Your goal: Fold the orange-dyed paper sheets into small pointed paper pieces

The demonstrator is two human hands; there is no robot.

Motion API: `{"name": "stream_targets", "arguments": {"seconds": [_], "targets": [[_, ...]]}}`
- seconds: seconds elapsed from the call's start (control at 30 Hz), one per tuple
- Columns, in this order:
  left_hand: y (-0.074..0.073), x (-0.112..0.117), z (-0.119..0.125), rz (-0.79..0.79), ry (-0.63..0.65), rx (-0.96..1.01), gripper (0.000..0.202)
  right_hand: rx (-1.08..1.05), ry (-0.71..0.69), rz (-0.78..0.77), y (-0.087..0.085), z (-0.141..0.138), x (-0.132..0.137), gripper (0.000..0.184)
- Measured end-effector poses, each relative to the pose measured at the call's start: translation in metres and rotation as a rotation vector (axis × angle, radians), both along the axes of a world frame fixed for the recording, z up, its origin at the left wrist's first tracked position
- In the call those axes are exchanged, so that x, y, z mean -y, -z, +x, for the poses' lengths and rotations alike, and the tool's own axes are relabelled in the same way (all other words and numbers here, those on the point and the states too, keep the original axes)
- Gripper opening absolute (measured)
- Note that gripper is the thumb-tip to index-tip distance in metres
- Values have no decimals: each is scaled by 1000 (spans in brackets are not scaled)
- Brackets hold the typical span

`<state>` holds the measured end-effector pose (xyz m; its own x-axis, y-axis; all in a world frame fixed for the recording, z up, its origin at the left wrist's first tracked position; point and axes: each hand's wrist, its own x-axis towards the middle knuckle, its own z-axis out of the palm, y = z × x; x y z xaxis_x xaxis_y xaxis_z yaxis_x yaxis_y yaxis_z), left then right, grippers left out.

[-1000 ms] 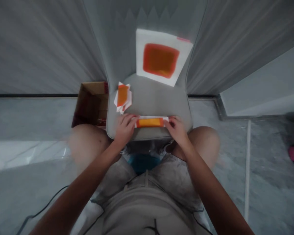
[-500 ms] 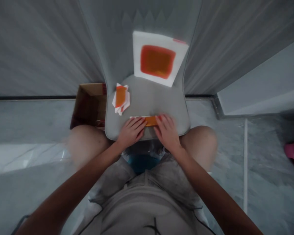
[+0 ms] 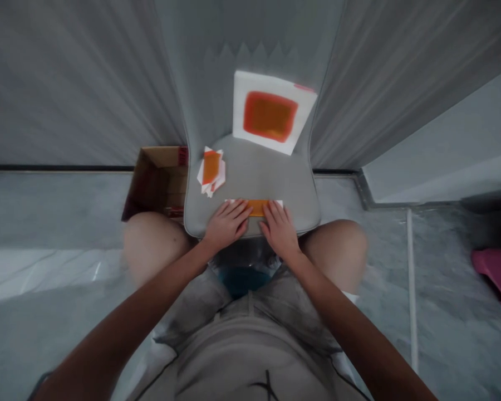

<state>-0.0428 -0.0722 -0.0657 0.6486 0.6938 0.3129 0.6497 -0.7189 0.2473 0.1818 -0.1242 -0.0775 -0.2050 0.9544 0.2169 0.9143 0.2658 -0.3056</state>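
Note:
A narrow folded strip of orange and white paper [image 3: 256, 208] lies along the front edge of the grey chair seat [image 3: 271, 178]. Flat over its left part rests my left hand [image 3: 227, 223], fingers stretched out and together. My right hand [image 3: 279, 227] presses its extended fingertips onto the strip's right part, leaving the white right end showing. Between the hands, the orange middle is uncovered. Behind my left hand sits a folded orange-and-white paper piece [image 3: 211, 170] with pointed ends. The underside of the strip is hidden.
A white square packet with an orange-red panel [image 3: 271, 114] leans against the chair's backrest. Left of the chair, an open cardboard box [image 3: 148, 178] stands on the marble-look floor. A pink plastic object [image 3: 495, 275] is at the far right. Grey curtains hang behind.
My right hand has shifted slightly left along the strip, uncovering its white right end. My left hand stays over the left part. The whole view has moved a little.

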Motion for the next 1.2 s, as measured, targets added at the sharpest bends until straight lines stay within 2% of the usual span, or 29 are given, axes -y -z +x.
{"name": "stream_targets", "arguments": {"seconds": [0.2,0.3,0.4,0.6,0.67,0.73,0.87,0.97,1.07,1.2], "targets": [[-2,2,0,-22,9,-14,49,16,-20,17,-1,1,2,61],[-5,7,-5,-53,14,-42,59,41,-47,-5,-6,2,6,67],[-6,13,-11,-56,-38,-53,72,55,-47,-18,-10,7,10,75],[-2,19,-18,-16,-116,-69,77,79,4,-22,-17,18,21,79],[-1,19,-17,-15,-120,-70,77,77,87,18,-23,7,26,79],[0,19,-16,-22,-130,-77,77,74,167,69,-30,-15,29,77],[0,21,-17,-46,-132,-119,73,74,28,47,-34,-70,23,72],[-2,23,-18,-54,-126,-137,72,60,-1,-19,-24,-85,17,69],[-6,24,-18,-62,-142,-124,72,93,-33,-22,-10,-63,19,68],[-7,26,-14,-70,-178,-81,73,147,125,45,-1,-18,38,66]]}}
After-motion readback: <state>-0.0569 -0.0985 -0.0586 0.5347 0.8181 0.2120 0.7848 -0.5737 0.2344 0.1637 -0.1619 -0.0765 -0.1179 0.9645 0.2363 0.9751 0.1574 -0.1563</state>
